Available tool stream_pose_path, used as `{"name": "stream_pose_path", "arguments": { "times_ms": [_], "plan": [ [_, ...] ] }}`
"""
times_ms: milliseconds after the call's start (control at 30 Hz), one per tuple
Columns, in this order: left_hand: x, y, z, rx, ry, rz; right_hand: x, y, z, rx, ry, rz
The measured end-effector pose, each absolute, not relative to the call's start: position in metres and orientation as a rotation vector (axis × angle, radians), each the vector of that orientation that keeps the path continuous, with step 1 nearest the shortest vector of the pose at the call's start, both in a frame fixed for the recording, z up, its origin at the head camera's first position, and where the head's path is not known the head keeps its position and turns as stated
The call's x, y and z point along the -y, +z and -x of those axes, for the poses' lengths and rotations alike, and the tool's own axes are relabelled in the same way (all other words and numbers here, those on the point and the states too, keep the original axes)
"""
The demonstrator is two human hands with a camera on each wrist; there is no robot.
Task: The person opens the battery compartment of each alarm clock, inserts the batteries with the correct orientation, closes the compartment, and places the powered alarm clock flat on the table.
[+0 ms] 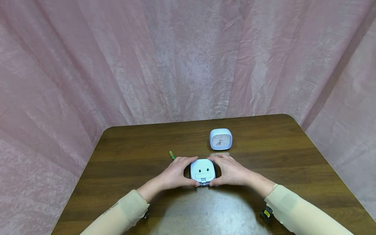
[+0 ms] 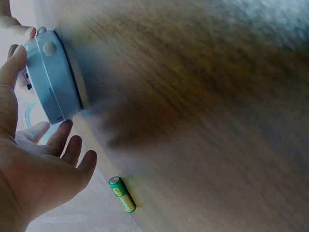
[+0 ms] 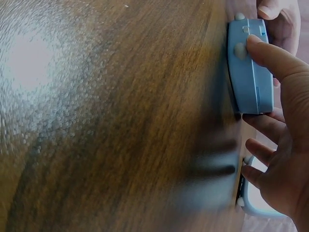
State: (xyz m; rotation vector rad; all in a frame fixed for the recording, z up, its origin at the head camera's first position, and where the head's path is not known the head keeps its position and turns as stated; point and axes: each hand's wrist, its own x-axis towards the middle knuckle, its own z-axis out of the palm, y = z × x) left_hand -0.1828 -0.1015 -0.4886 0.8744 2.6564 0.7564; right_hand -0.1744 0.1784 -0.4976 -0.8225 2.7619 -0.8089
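A small pale blue-white alarm clock (image 1: 202, 168) lies face down on the table, its back with two dark knobs and a battery cover turned up. My left hand (image 1: 176, 173) grips its left side, thumb at the near edge and index finger at the far corner. From the right, my right hand (image 1: 232, 170) holds it the same way. Round feet show on the clock's near side (image 2: 50, 84) in the left wrist view. Just beyond my left hand lies a green and gold battery (image 2: 122, 195), partly hidden by that hand in the head view.
A second white alarm clock (image 1: 221, 139) stands upright behind my right hand, its dial facing me. The brown wooden table (image 1: 132, 143) has rounded far corners and a bright glare near the front. Pink curtains (image 1: 188, 65) hang behind and beside it.
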Motion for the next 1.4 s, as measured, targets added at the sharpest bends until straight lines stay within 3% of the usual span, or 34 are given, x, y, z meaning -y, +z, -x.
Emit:
{"name": "stream_pose_path", "arguments": {
  "times_ms": [800, 1400],
  "plan": [
    [0.101, -0.495, 0.183, -2.680, 0.727, -0.889, -0.178, -0.483, 0.163, -2.892, -0.797, 0.973],
    [0.102, -0.493, 0.185, -2.682, 0.723, -0.919, -0.150, -0.475, 0.142, -3.220, -0.637, 1.601]
  ]
}}
